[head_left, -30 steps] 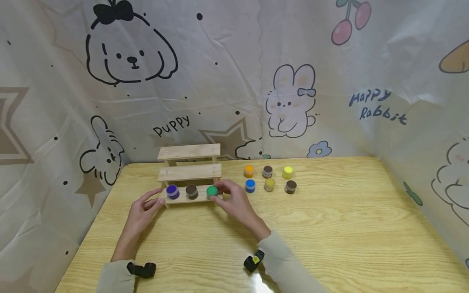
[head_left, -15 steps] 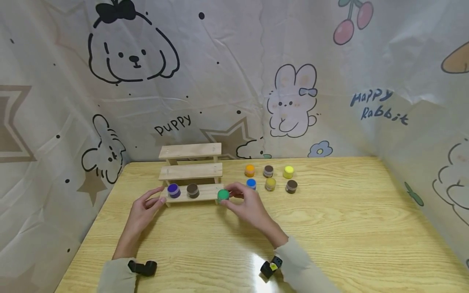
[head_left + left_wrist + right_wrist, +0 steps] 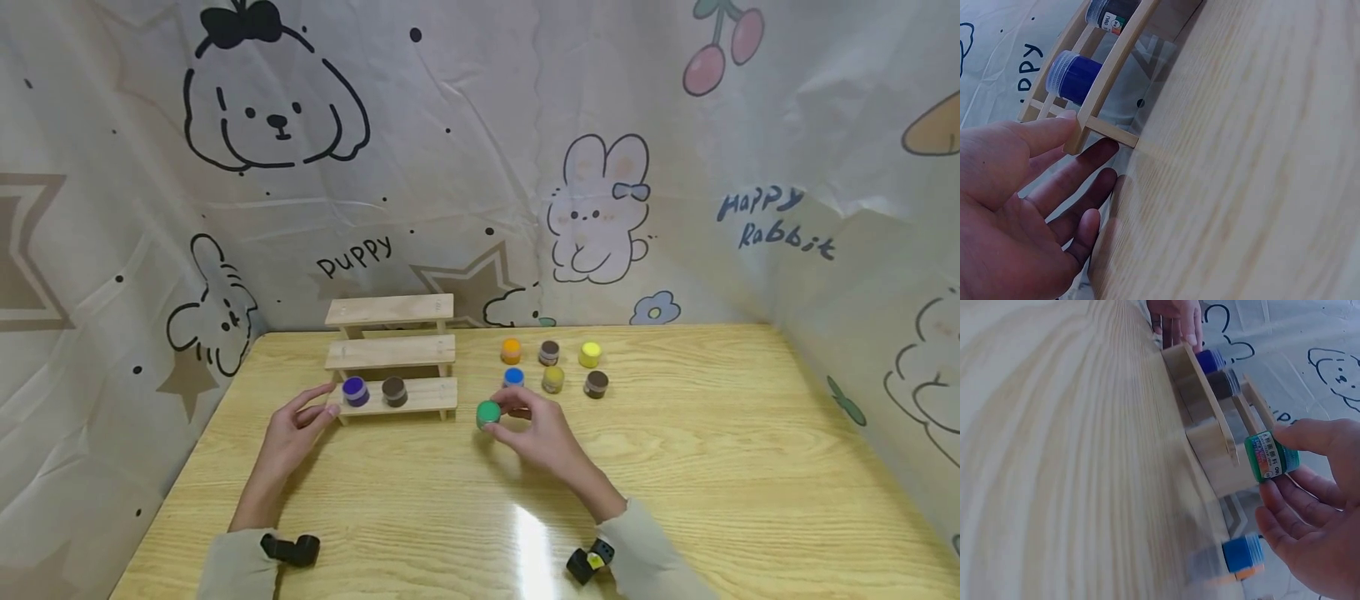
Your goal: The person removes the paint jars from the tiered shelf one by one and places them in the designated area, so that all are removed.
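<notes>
In the head view, my right hand [image 3: 546, 433] holds a small paint jar with a green lid [image 3: 488, 413] between thumb and fingers, right of the three-step wooden display rack [image 3: 390, 352]. The right wrist view shows the green paint jar's printed label [image 3: 1267, 456], the jar tilted on its side in that view. My left hand [image 3: 294, 429] holds the left end of the rack's lowest step, thumb on the board [image 3: 1104, 81] and fingers beyond it. On that step stand a purple paint jar [image 3: 356, 391] and a dark brown paint jar [image 3: 393, 392].
Several paint jars stand in two rows right of the rack: orange [image 3: 511, 351], dark brown [image 3: 549, 352], bright yellow [image 3: 590, 354], blue [image 3: 513, 378], mustard [image 3: 553, 380] and another dark brown [image 3: 596, 384]. A printed cloth [image 3: 465, 167] hangs behind the wooden table [image 3: 420, 508].
My right hand has lifted the green paint jar off the right end of the lowest step and carried it right, toward me. My left hand has stayed at the rack.
</notes>
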A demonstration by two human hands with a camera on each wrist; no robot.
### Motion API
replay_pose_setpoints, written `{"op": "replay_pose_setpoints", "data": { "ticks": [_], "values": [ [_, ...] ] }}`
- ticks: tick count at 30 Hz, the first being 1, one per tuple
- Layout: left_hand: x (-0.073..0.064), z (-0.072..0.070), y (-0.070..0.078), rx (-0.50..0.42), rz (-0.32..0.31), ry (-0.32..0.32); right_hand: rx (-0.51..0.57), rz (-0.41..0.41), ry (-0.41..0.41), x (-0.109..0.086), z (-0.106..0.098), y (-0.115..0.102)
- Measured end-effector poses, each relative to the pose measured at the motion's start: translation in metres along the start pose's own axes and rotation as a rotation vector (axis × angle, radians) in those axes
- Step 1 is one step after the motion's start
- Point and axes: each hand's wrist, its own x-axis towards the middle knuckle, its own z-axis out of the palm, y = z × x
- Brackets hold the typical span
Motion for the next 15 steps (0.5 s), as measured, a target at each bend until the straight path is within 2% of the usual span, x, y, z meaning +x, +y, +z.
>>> {"op": "replay_pose_setpoints", "data": {
  "ticks": [4, 11, 15],
  "values": [
    [0.000, 0.000, -0.001, -0.002, 0.003, 0.003, -0.008, 0.013, -0.008, 0.000, -0.010, 0.005],
    [0.000, 0.000, 0.000, -0.002, -0.001, -0.005, -0.007, 0.092, -0.003, 0.002, -0.032, 0.020],
    [-0.001, -0.001, 0.001, 0.013, -0.005, -0.010, -0.017, 0.104, 0.008, 0.001, -0.039, 0.029]
  ]
}}
